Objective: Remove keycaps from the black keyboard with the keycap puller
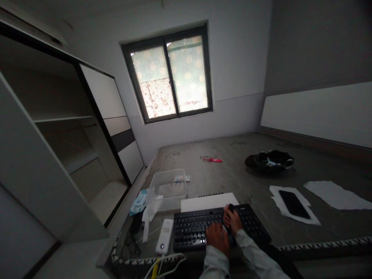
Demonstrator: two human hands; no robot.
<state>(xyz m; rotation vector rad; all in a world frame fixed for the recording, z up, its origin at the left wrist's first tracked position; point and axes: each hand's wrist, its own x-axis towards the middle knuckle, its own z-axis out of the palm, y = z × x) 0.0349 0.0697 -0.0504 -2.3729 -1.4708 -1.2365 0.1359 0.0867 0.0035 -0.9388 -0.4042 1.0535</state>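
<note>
A black keyboard (192, 228) lies on the grey mattress right in front of me. My left hand (217, 237) rests on its keys, palm down, fingers stretched forward and slightly bent. Beside its thumb a small pale spot shows, too small to name. Just to the right and farther forward, my right hand (232, 220) is closed over the keyboard's upper part. A small black object (231, 207) sticks out at its fingertips; its kind is unclear. Behind the keyboard lies a flat white panel or box (209, 201), partly covered by it.
To the left are a clear plastic bin (168, 201), a blue-white packet (138, 203) and a white power strip-like device (164, 236). Rightward are a phone (294, 204) on white paper, another sheet (337, 195) and a black cap (269, 162). A red item (213, 159) lies farther back.
</note>
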